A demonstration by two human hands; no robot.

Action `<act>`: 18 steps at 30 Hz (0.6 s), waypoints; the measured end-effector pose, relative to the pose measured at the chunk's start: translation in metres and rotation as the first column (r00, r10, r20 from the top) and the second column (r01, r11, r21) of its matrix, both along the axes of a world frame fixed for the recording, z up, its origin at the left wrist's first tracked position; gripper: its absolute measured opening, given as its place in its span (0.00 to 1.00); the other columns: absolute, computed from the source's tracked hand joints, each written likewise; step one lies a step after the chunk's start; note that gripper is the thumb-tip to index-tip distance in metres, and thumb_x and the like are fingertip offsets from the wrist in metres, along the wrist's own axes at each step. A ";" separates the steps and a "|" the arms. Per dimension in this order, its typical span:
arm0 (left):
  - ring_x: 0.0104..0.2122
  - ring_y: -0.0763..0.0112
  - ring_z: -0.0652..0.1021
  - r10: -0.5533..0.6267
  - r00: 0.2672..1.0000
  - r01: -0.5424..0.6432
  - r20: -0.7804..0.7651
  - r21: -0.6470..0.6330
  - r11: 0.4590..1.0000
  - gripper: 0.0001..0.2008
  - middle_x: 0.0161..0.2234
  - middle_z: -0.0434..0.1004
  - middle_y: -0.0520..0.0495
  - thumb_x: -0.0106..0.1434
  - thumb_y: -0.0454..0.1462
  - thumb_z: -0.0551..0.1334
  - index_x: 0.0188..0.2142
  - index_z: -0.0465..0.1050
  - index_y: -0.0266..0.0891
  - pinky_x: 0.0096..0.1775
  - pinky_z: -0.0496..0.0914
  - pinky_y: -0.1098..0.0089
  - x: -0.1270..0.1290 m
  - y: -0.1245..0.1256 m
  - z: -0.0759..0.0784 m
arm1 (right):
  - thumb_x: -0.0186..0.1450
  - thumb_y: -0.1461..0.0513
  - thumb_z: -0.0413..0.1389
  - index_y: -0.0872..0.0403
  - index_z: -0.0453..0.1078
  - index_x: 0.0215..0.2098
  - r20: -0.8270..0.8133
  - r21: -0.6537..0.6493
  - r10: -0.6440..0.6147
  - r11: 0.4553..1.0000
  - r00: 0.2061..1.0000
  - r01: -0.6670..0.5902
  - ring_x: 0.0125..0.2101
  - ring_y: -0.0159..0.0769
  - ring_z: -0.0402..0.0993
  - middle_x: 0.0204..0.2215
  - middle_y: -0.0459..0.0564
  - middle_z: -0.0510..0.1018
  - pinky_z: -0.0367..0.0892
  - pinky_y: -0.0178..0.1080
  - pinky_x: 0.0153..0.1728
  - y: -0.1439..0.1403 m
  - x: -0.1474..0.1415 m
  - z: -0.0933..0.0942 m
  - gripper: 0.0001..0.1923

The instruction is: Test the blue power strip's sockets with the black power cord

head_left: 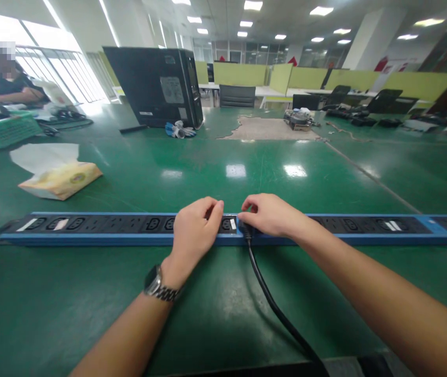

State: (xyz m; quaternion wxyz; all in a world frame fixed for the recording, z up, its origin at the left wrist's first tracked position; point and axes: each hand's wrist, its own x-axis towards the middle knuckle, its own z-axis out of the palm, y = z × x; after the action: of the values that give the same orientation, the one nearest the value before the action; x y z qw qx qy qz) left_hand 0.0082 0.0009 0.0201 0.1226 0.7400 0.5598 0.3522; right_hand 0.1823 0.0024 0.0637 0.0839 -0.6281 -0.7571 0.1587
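Blue power strip [229, 240] lies on green table [208, 319]. Left hand [194, 228] over strip's middle, thumb pressed to curled fingers. Right hand [272, 213] over strip, fingers bent at black plug [248, 234]; pinch obscured, cannot tell.

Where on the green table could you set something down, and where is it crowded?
Free: the green table between the power strip and the computer tower, right of the tissue pack; also on the near side of the strip, left of the watch. Crowded: mid-strip, with left hand, right hand and black cable close together.
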 end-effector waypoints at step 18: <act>0.38 0.55 0.80 -0.081 0.775 0.003 -0.626 -0.124 0.992 0.20 0.37 0.81 0.36 0.66 0.38 0.45 0.38 0.77 0.37 0.40 0.67 0.60 -0.002 0.021 -0.006 | 0.66 0.58 0.43 0.53 0.71 0.44 0.092 0.196 -0.091 0.978 0.992 0.072 0.43 0.43 0.75 0.43 0.56 0.78 0.69 0.42 0.40 0.019 -0.055 -0.025 0.17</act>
State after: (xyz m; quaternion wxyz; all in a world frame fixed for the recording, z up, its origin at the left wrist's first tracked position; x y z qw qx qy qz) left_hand 0.0063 0.0218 0.0136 -0.0211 0.8190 0.5714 0.0484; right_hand 0.1271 0.0219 0.0383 0.1123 -0.6548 -0.7457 0.0497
